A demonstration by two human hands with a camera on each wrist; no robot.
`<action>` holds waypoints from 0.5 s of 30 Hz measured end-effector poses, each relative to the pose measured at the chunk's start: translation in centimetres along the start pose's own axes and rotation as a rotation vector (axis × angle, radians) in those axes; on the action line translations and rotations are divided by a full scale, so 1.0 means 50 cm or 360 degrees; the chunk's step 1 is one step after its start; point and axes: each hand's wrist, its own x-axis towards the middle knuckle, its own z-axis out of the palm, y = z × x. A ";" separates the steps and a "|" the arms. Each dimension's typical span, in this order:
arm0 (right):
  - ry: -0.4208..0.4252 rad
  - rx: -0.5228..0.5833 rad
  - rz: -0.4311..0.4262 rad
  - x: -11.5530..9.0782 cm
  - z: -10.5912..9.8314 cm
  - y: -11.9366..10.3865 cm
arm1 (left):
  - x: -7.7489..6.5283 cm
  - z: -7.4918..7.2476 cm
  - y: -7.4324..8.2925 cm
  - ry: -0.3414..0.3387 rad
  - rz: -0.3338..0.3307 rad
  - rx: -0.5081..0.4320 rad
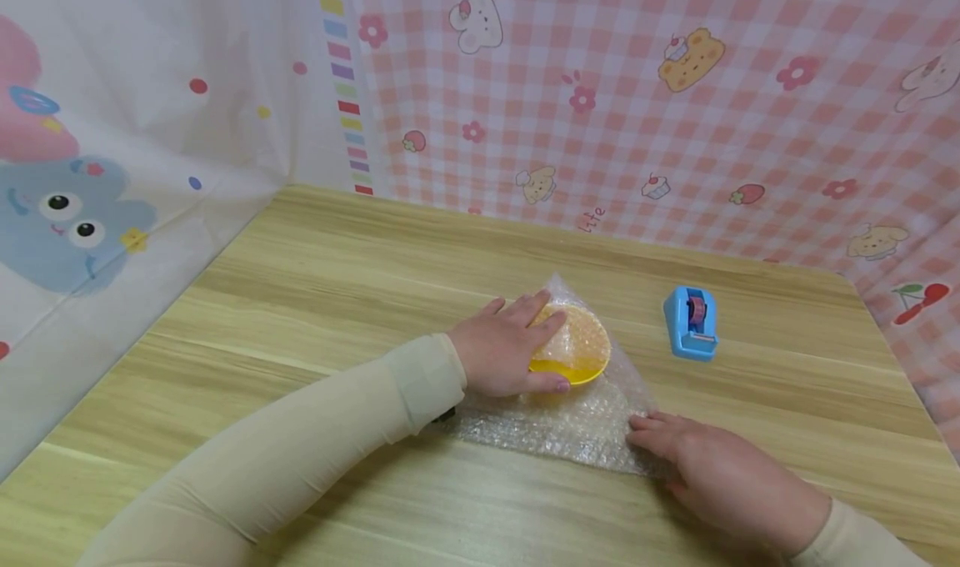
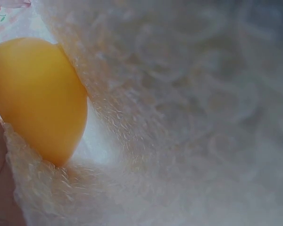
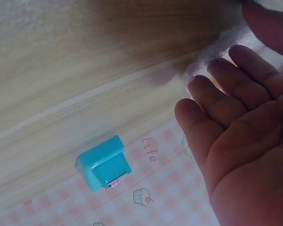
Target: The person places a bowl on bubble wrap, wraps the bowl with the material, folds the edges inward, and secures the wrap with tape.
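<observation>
A yellow bowl lies on a sheet of bubble wrap, with a fold of the wrap over most of it. Its smooth yellow side shows between layers of wrap in the left wrist view. My left hand rests on the covered bowl with fingers spread and the thumb at the bowl's near rim. At the sheet's right corner, my right hand touches the wrap with its fingertips. The right wrist view shows its palm, the fingers nearly straight and the thumb apart from them.
A blue tape dispenser with a pink roll stands right of the wrap on the wood-patterned tabletop. A pink checked curtain hangs behind the table, and a white printed one hangs at the left.
</observation>
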 end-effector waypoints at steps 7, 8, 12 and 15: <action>0.0000 0.0005 0.0072 0.009 -0.005 -0.008 | -0.001 -0.002 0.000 -0.0010 -0.0009 -0.0005; 0.0010 -0.0005 0.0073 0.010 -0.005 -0.008 | -0.001 -0.001 0.000 -0.0012 -0.0009 -0.0006; 0.0037 -0.0044 0.0072 0.014 -0.005 -0.009 | 0.000 -0.001 0.000 -0.0012 -0.0006 -0.0008; 0.0068 -0.0057 0.0059 0.017 -0.006 -0.010 | -0.001 -0.001 0.001 -0.0006 -0.0003 -0.0005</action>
